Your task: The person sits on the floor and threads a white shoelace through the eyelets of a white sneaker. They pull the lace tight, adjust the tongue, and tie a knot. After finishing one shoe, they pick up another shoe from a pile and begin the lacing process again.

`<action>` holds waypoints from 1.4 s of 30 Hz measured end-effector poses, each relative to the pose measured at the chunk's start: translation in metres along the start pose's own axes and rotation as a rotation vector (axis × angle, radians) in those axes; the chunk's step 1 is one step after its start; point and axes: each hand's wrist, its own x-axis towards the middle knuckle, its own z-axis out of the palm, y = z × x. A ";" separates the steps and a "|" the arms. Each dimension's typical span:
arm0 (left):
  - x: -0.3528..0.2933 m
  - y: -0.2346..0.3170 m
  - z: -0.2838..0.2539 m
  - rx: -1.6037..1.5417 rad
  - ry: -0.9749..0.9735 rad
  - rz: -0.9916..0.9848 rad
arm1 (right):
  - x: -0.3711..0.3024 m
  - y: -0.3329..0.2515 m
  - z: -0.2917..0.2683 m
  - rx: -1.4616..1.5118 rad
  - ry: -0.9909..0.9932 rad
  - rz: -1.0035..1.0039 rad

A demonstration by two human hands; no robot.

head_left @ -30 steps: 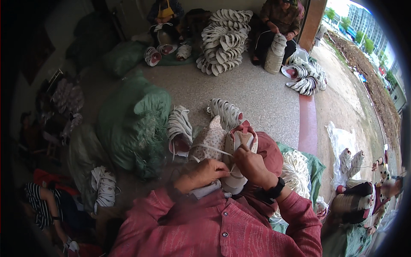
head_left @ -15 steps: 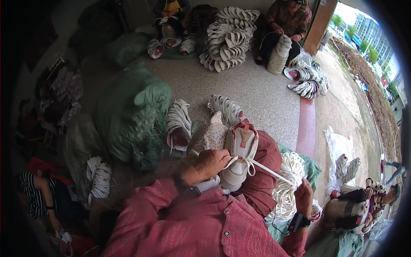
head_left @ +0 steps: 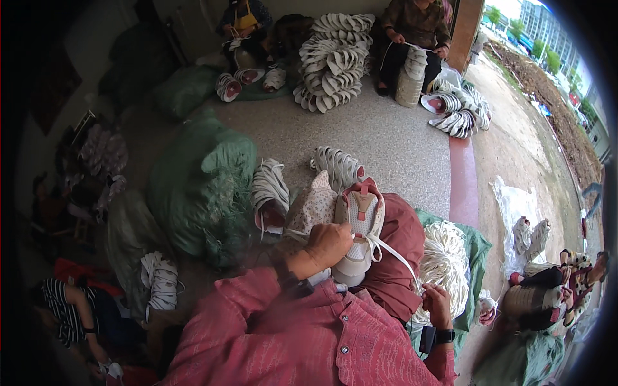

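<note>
On my lap a white and maroon shoe upper (head_left: 362, 215) stands on a pale shoe form (head_left: 351, 271), toe toward me. My left hand (head_left: 328, 244) is closed at the left of its lacing, with a bit of lace pinched in the fingers. From the lacing a white shoelace (head_left: 398, 257) runs to the right in a slack curve. Its far part is in my right hand (head_left: 438, 303), whose fingers are curled beside a big coil of white laces (head_left: 444, 260).
Stacked shoe uppers (head_left: 269, 193) and another row (head_left: 338, 166) lie beyond my lap. A green sack (head_left: 206, 174) bulges at the left. Across the floor a person (head_left: 418, 38) laces an upper beside a tall pile of uppers (head_left: 335, 61). More people sit at both sides.
My right hand has come nearer the shoe and lower, its fingers curling. The lace, taut before, now sags. My left hand has shifted slightly right over the lacing.
</note>
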 end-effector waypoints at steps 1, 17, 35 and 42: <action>0.002 0.002 0.003 0.023 -0.036 -0.015 | -0.001 -0.001 0.001 -0.045 -0.018 0.015; -0.002 0.000 -0.002 0.061 -0.156 -0.023 | 0.047 -0.008 -0.011 -0.902 0.203 -0.468; 0.061 -0.032 -0.064 0.056 -0.583 0.413 | 0.077 -0.158 0.211 -0.912 -0.735 -1.147; 0.049 -0.053 -0.046 -0.255 -0.466 0.410 | 0.080 -0.156 0.211 -1.004 -0.782 -1.125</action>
